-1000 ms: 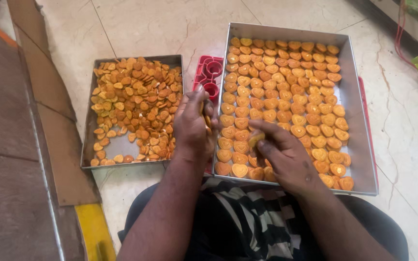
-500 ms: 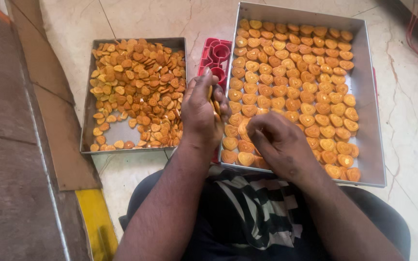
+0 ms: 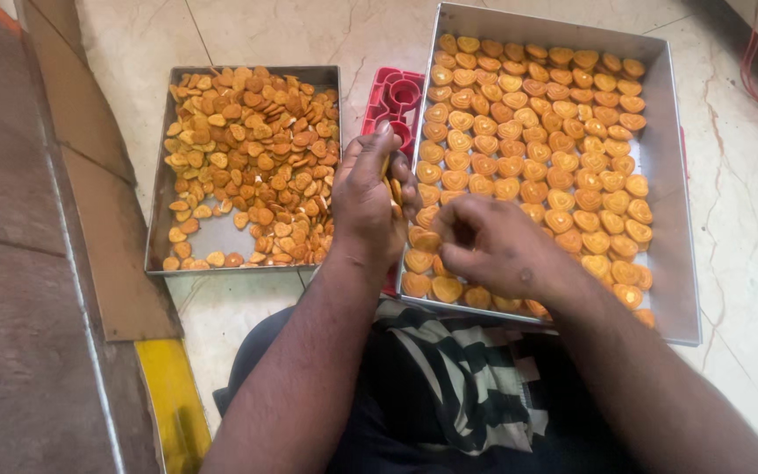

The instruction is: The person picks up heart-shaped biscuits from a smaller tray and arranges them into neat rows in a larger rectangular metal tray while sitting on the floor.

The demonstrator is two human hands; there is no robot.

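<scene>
right hand (image 3: 493, 246) shifted inward, curled over biscuits | left hand (image 3: 366, 197) pinching stacked heart-shaped orange biscuits (image 3: 394, 189)

1. Pale marble floor (image 3: 256, 35) fills the frame's upper and right parts.
2. Small metal tray (image 3: 221, 241) lies upper left.
3. Large metal tray (image 3: 670, 219) lies upper right.
4. Red plastic mould (image 3: 394, 101) lies between them.
</scene>
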